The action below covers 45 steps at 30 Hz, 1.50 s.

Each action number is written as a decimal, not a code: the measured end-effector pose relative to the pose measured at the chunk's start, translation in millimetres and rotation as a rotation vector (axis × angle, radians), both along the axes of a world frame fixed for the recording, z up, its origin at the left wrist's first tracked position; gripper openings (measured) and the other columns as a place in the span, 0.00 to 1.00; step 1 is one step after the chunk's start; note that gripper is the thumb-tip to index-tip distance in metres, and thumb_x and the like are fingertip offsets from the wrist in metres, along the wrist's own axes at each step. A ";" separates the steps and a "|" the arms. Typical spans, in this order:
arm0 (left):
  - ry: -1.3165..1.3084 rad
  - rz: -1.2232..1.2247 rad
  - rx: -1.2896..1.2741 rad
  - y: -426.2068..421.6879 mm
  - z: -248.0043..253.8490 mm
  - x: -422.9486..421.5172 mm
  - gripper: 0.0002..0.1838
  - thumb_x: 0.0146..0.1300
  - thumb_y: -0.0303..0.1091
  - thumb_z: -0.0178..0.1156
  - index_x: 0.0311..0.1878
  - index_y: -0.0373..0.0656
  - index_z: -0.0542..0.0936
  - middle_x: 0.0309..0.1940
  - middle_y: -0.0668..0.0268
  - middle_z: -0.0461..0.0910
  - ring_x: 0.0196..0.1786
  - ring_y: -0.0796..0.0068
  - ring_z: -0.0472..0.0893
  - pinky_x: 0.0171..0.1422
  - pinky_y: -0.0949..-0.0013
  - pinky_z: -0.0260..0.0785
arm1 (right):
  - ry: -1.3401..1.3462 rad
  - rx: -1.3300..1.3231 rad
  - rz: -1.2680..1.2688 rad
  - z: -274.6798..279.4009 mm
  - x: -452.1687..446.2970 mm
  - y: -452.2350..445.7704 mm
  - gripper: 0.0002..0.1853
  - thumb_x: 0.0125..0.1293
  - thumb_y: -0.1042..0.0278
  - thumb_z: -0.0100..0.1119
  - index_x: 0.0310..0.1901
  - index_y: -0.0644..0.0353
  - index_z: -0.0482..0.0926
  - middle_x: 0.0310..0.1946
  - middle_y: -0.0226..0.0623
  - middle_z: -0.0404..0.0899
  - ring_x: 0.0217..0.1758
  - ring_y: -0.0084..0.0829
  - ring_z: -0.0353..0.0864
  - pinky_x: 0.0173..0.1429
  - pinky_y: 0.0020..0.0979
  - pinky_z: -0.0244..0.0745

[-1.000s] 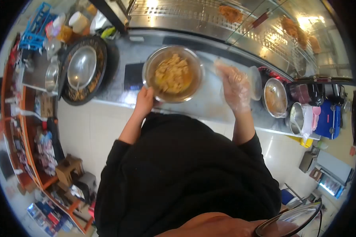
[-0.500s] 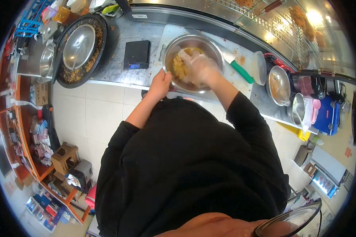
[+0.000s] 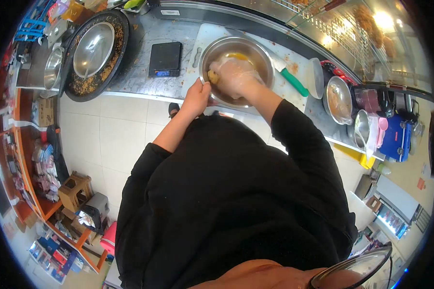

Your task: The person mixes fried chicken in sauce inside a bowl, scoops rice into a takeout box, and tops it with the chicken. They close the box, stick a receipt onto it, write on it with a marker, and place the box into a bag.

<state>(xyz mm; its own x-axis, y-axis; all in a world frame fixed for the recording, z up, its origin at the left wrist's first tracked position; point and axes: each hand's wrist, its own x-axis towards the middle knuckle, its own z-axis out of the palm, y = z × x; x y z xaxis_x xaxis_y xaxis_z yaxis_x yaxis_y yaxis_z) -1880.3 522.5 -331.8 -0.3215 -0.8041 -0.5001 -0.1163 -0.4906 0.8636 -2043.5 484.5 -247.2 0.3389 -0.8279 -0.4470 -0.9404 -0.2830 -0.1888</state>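
A steel bowl (image 3: 267, 60) rests on a white cutting board (image 3: 193, 79), with pieces of food (image 3: 213, 76) and yellow liquid inside. At its near left rim, my left hand (image 3: 196, 98) is closed, thumb over the edge. My right hand (image 3: 236, 79), in a clear plastic glove, is down inside the bowl over the food; its fingers and anything in them are hidden or blurred. Just right of the bowl lies a knife with a green handle (image 3: 294, 82).
Left of the board is a black scale (image 3: 165, 59); farther left, a large black pan (image 3: 72, 89) holds crumbs and a metal bowl (image 3: 94, 49). To the right stand a clear container (image 3: 316, 78) and a bowl of food (image 3: 339, 100). A glass display case (image 3: 342, 29) borders the back.
My right hand has come from the right of the bowl down into it. The bowl now sits farther right, over the board, my left hand still at its rim. The knife and scale are now more visible.
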 end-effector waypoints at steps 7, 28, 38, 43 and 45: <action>-0.003 0.003 0.042 3.4 12.6 1.4 0.17 0.73 0.37 0.40 0.57 0.36 0.62 0.38 0.57 0.76 0.29 0.67 0.84 0.35 0.66 0.83 | -0.063 -0.053 0.080 1.0 -48.9 -5.5 0.30 0.54 0.60 0.62 0.61 0.52 0.71 0.58 0.44 0.74 0.60 0.45 0.75 0.60 0.42 0.71; 0.067 -0.056 0.138 3.5 1.6 3.9 0.19 0.75 0.44 0.41 0.60 0.41 0.61 0.46 0.56 0.74 0.36 0.63 0.85 0.40 0.65 0.82 | 0.006 0.032 0.013 -13.1 -0.2 3.6 0.35 0.47 0.70 0.71 0.61 0.45 0.72 0.59 0.51 0.68 0.64 0.48 0.70 0.62 0.42 0.72; 0.113 -0.038 0.141 3.4 2.7 2.0 0.18 0.75 0.42 0.42 0.58 0.38 0.62 0.41 0.58 0.74 0.34 0.63 0.85 0.38 0.66 0.82 | 0.200 0.013 -0.005 -18.6 -40.5 7.6 0.38 0.55 0.55 0.62 0.68 0.45 0.60 0.62 0.54 0.66 0.62 0.47 0.72 0.64 0.43 0.69; 0.102 -0.044 0.141 4.3 -1.8 0.1 0.19 0.75 0.42 0.41 0.60 0.38 0.61 0.45 0.58 0.73 0.35 0.63 0.84 0.38 0.65 0.82 | 0.008 0.062 -0.210 -46.6 -20.5 9.3 0.35 0.60 0.54 0.58 0.69 0.48 0.60 0.61 0.54 0.67 0.62 0.52 0.71 0.67 0.42 0.65; 0.106 -0.051 0.140 2.5 -1.2 0.6 0.19 0.75 0.42 0.41 0.61 0.39 0.61 0.46 0.57 0.73 0.35 0.63 0.85 0.39 0.65 0.82 | -0.165 0.143 -0.291 -33.0 -22.4 1.6 0.36 0.61 0.53 0.59 0.70 0.50 0.58 0.61 0.53 0.67 0.64 0.50 0.69 0.68 0.41 0.63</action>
<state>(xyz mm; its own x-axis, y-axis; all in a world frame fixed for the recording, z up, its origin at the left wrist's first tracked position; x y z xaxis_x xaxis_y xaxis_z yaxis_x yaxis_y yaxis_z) -1879.7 524.9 -333.0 -0.4170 -0.7103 -0.5671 -0.0564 -0.6025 0.7961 -2065.9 486.1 -280.2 0.1750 -0.8334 -0.5242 -0.9313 0.0326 -0.3627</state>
